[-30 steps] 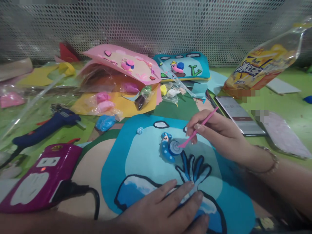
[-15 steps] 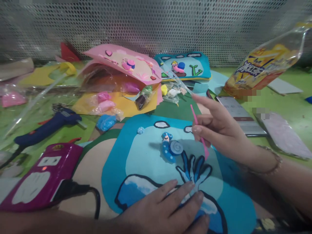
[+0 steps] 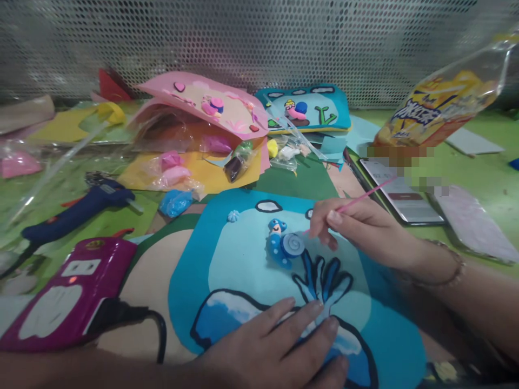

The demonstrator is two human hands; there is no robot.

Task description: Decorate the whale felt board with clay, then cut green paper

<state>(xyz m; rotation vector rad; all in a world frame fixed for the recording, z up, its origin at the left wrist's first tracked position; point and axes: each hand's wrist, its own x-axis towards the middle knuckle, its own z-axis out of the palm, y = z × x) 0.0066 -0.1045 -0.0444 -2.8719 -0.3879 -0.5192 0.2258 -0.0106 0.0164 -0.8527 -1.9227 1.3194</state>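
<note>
A blue felt picture lies in front of me, with a painted whale and water spout. On it sits a small blue clay snail with a spiral shell. My right hand pinches a thin pink modelling stick, its tip close to the snail's shell. My left hand lies flat on the lower part of the picture, fingers stretched out over the whale.
A purple power strip with a black cable and a blue glue gun lie at left. Bags of clay, a pink felt picture and another blue one are behind. A phone and snack bag lie at right.
My right hand lifted the stick off the snail, turned it upright, then brought it back down with the tip near the shell. My left hand stayed put.
</note>
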